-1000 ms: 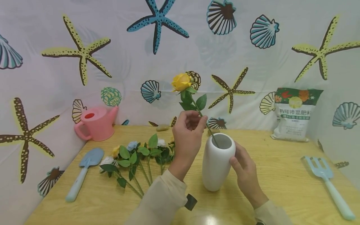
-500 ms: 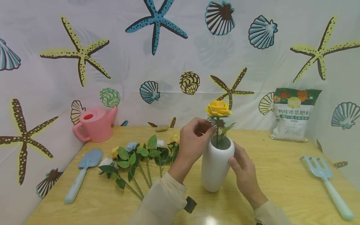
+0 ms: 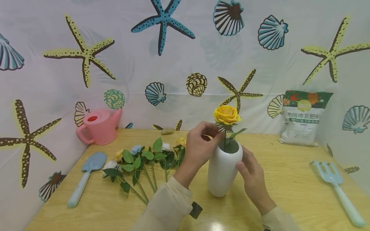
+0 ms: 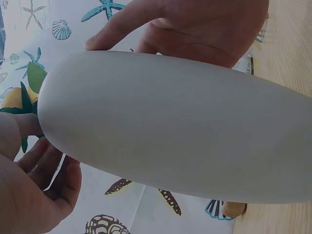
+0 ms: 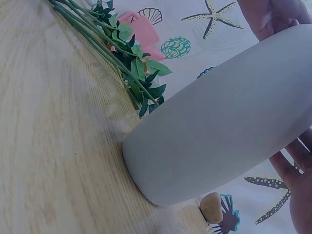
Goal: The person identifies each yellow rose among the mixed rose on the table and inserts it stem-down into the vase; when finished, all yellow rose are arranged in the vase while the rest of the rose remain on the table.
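Observation:
A yellow rose [image 3: 226,115] stands upright with its stem down inside the tall white vase [image 3: 222,175]. Its bloom and one green leaf show just above the mouth. My left hand [image 3: 202,146] pinches the stem beneath the bloom, right at the vase's rim. On the vase's right side, my right hand [image 3: 254,181] grips it, thumb in front and fingers behind. In the left wrist view the vase [image 4: 175,126] lies between both hands and hides most of the rose. The vase [image 5: 214,126] also fills much of the right wrist view, its base at the tabletop.
Several cut flowers [image 3: 144,160] lie left of the vase on the wooden table [image 3: 289,179]. Farther left are a blue trowel [image 3: 86,176] and a pink watering can [image 3: 99,126]. To the right are a fertilizer bag [image 3: 303,118] and a hand fork [image 3: 336,186].
A second ago the rose leaned up and left, high above the vase. My left hand has brought it down into the vase and upright. The right hand has kept its grip.

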A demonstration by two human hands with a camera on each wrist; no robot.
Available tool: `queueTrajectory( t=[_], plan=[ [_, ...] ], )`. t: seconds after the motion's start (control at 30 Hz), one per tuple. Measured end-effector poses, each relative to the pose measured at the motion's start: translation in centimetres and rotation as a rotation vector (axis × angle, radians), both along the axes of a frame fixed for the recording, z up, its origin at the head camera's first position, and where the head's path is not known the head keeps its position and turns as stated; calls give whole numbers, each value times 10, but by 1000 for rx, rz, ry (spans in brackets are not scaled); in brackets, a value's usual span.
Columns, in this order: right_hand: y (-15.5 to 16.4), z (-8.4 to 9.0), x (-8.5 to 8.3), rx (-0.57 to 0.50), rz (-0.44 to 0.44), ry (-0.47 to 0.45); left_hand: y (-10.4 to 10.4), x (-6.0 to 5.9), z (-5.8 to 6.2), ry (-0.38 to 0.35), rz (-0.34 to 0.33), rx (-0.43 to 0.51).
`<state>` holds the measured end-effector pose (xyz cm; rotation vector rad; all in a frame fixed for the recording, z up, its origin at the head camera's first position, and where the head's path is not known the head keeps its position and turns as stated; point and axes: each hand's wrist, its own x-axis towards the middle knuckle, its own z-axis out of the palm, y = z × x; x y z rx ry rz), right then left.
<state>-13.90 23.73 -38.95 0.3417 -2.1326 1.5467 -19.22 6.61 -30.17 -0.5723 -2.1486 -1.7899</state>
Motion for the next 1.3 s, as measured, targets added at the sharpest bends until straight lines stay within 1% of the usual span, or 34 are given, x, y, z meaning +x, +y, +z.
queueTrajectory(
  t=[0.13,0.23,0.37,0.47,0.6,0.7,0.83,0.93,1.0,1.1,1.2,1.3],
  plan=[
    [-1,-1,-2,-15,9,47,-11,-2,-3,32,-22,-6],
    [-1,-2,-2,-21,15,60,-24,-3,-6,39,-33,-27],
    [-1,-2,-2,-11,9,66,-46,-5,-14,-24,0,-41],
    [-1,-2,-2,-9,6,62,-64,-6,-23,-84,39,-39],
    [-1,-3,-1,-16,8,53,-86,-6,-37,-137,76,-64],
    [-1,-4,-1,-22,10,52,-99,-5,-47,-198,108,-144],
    [-1,-5,-2,-25,8,46,-111,-4,-58,-325,145,-326],
    [-1,-5,-2,-25,7,34,-115,-2,-67,-409,135,-466],
    [-1,-5,-2,-26,8,32,-116,-1,-73,-434,112,-541],
    [-2,-4,-1,-24,13,41,-114,-1,-81,-454,76,-602],
    [-2,-4,-1,-25,20,50,-111,-1,-88,-468,63,-613],
    [-2,-4,-1,-35,31,51,-108,-1,-92,-486,60,-617]
  ],
)
